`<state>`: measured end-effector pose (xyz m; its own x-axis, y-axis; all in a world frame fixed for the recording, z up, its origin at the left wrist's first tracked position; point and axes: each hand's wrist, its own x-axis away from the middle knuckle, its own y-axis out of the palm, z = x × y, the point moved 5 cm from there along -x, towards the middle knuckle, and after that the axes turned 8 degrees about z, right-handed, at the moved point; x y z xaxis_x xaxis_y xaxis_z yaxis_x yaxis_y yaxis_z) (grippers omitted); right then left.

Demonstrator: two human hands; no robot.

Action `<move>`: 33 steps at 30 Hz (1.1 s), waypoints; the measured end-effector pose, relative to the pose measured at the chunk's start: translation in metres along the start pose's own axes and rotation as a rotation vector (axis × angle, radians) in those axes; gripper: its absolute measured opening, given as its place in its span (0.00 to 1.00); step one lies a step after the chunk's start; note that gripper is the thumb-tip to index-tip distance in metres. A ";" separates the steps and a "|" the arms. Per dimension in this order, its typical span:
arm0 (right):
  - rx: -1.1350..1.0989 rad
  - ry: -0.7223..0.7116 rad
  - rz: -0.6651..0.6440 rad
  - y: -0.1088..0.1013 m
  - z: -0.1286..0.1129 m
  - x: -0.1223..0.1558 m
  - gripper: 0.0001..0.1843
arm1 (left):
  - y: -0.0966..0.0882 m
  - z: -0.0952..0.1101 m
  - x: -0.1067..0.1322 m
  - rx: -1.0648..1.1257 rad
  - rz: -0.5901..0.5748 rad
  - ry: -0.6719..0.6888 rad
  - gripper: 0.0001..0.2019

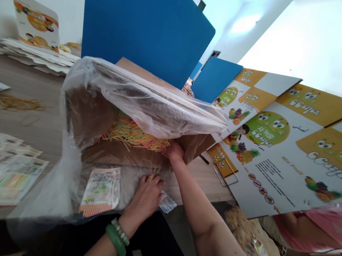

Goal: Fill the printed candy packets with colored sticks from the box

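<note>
While the right hand reaches into the bag-lined box, its grip closes on coloured sticks.
Left hand presses flat, fingers spread, on plastic beside a packet on the wooden table.

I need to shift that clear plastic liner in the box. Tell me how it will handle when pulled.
The clear plastic liner looks thin and floppy: it sags and wrinkles over the cardboard box. It probably weighs little and may slide under the left hand. Pulling it could drag the loose coloured sticks near the right hand.
</note>
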<state>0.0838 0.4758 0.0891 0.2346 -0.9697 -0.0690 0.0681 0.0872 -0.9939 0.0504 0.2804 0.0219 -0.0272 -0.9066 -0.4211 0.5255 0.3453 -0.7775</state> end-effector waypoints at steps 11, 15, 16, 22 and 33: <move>-0.056 0.023 -0.021 -0.010 0.008 0.014 0.20 | -0.004 0.001 0.000 -0.020 -0.009 -0.023 0.18; -0.024 -0.057 -0.010 -0.001 0.011 0.028 0.19 | -0.003 0.001 -0.002 -0.035 -0.017 -0.020 0.16; -0.014 -0.083 -0.011 0.004 0.010 0.032 0.18 | -0.003 0.001 -0.003 -0.041 -0.016 -0.019 0.16; -0.083 -0.123 -0.026 0.018 0.006 0.038 0.16 | -0.007 0.004 -0.005 -0.085 -0.045 -0.027 0.16; -0.852 -0.218 0.089 0.016 0.009 0.018 0.14 | -0.003 0.001 -0.005 -0.115 -0.077 -0.057 0.19</move>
<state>0.0979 0.4623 0.0723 0.3905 -0.8944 -0.2179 -0.6848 -0.1240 -0.7181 0.0499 0.2837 0.0266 -0.0132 -0.9427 -0.3333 0.4229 0.2968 -0.8562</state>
